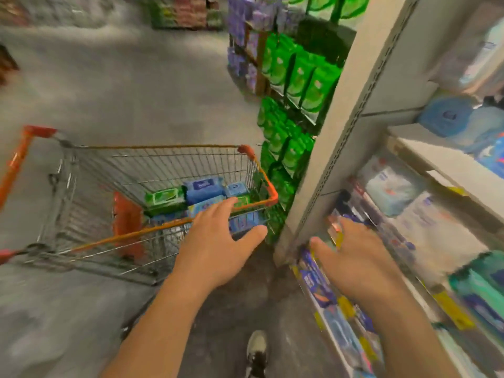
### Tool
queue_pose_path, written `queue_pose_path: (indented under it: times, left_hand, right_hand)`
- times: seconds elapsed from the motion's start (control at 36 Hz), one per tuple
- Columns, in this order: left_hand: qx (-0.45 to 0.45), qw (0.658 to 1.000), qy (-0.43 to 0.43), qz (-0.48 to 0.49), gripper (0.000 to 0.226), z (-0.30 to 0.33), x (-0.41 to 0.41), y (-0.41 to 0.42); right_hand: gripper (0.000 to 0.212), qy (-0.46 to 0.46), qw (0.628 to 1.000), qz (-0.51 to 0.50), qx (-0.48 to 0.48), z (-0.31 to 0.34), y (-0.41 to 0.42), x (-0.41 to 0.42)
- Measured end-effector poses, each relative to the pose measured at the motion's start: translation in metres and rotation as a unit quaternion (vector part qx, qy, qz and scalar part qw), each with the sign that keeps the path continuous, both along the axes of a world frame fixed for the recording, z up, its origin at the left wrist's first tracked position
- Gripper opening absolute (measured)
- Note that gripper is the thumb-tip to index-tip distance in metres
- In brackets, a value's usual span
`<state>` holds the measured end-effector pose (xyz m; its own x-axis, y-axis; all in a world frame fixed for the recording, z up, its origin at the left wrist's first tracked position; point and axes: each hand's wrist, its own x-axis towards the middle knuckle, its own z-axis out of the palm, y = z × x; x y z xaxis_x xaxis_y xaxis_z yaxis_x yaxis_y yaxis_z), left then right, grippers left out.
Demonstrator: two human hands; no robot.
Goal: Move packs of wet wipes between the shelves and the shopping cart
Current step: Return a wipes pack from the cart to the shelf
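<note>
A wire shopping cart with orange trim stands on the left and holds several wet wipe packs, among them a blue pack and a green pack. My left hand hovers over the cart's near rim, fingers spread, holding nothing. My right hand reaches toward the shelves on the right, fingers extended against the blurred packs on a lower shelf; it grips nothing that I can make out. The picture is motion-blurred.
A grey upright post bounds the shelving's left side. Green packs and purple packs fill the display beyond it. Grey floor lies behind the cart. My shoe is at the bottom.
</note>
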<state>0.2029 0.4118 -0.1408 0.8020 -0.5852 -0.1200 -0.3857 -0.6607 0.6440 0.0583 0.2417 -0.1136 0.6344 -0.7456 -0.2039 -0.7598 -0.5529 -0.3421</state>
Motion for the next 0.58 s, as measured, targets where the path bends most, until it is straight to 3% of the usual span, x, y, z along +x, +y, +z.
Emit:
queue_pose_path:
  times: [0.11, 0.25, 0.36, 0.47, 0.58]
  left_hand:
    - [0.021, 0.999, -0.002, 0.048, 0.089, -0.008, 0.042, 0.001]
    - [0.05, 0.992, -0.011, 0.113, 0.088, -0.007, 0.087, -0.005]
    - [0.059, 0.984, -0.018, 0.165, 0.1, -0.004, 0.115, -0.008]
    - [0.044, 0.976, 0.003, 0.215, 0.08, -0.004, 0.136, -0.005]
    - [0.02, 0.968, 0.016, 0.249, 0.072, -0.004, 0.156, 0.002]
  right_hand:
    - [0.061, -0.006, 0.999, 0.051, 0.012, -0.011, -0.019, 0.055]
    - [0.062, 0.015, 0.992, 0.118, 0.044, -0.016, -0.045, 0.113]
    - [0.049, 0.02, 0.986, 0.154, 0.066, -0.022, -0.061, 0.161]
    - [0.036, 0.007, 0.98, 0.192, 0.052, -0.031, -0.069, 0.198]
    - [0.063, 0.035, 0.971, 0.232, 0.046, -0.025, -0.067, 0.232]
